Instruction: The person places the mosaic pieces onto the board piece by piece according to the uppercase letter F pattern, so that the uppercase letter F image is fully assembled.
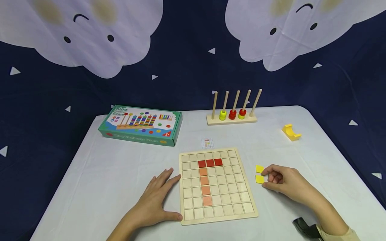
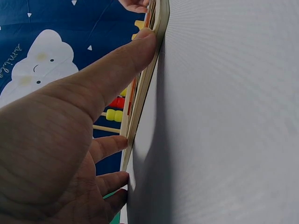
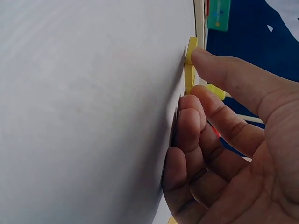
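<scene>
My left hand [image 1: 153,202] lies at the left side of a wooden grid board [image 1: 218,218], fingers spread. Its thumb and index fingertip touch the board's edge, as the left wrist view also shows. Three red tiles [image 1: 210,163] form a row near the top of the grid. Below the leftmost runs a column of several orange tiles [image 1: 204,180]. To the right of the board, my right hand [image 1: 284,182] is at two yellow tiles [image 1: 259,179], one behind the other. Its thumb tip and index tip are apart, right at the tiles' edges, and the other fingers are curled in.
A small pattern card [image 1: 207,143] lies behind the board. Farther back stand a green ring game box [image 1: 140,125] and a peg stand [image 1: 231,121] with red and yellow-green rings. A yellow curved block [image 1: 291,133] lies at the right. White cloth covers the table [image 1: 90,187].
</scene>
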Demonstrator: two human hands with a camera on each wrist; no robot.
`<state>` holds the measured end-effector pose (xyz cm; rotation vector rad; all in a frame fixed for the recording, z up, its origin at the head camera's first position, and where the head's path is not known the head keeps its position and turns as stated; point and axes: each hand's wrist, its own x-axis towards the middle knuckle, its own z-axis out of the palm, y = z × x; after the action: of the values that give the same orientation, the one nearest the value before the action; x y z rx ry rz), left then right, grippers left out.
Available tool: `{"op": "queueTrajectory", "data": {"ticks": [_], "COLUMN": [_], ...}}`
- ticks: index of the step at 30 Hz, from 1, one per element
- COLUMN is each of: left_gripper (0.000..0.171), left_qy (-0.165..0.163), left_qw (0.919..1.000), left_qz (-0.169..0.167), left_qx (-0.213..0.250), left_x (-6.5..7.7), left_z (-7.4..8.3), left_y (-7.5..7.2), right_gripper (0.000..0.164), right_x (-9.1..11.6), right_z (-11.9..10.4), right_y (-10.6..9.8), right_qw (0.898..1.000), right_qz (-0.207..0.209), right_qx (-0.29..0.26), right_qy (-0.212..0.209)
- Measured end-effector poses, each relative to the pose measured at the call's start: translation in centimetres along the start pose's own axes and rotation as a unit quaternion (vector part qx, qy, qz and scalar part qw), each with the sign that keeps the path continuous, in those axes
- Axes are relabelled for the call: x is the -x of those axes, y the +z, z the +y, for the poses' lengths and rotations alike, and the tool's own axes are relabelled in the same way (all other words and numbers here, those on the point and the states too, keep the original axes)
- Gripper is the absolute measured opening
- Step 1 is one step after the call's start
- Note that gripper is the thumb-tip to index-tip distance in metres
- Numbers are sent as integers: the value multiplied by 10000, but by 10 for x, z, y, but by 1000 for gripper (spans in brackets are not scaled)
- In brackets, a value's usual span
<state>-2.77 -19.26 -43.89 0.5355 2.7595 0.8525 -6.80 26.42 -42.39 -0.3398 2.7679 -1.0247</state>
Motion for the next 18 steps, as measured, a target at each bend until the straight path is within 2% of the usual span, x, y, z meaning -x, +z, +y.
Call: {"op": "queueTrajectory", "data": {"ticks": [18], "left_gripper": [121], "left_qy": [82], "left_qw": [9999], "left_qz": [-7], "left_qx": [-123], "left_x": [0], "left_z": [-1], "left_y": [0], "right_gripper": [27], "right_x": [-3], "right_z": [1], "right_y": [4], "right_qw": [9999], "right_qz": [-33], "right_qx": [147], "right_qy": [13]}}
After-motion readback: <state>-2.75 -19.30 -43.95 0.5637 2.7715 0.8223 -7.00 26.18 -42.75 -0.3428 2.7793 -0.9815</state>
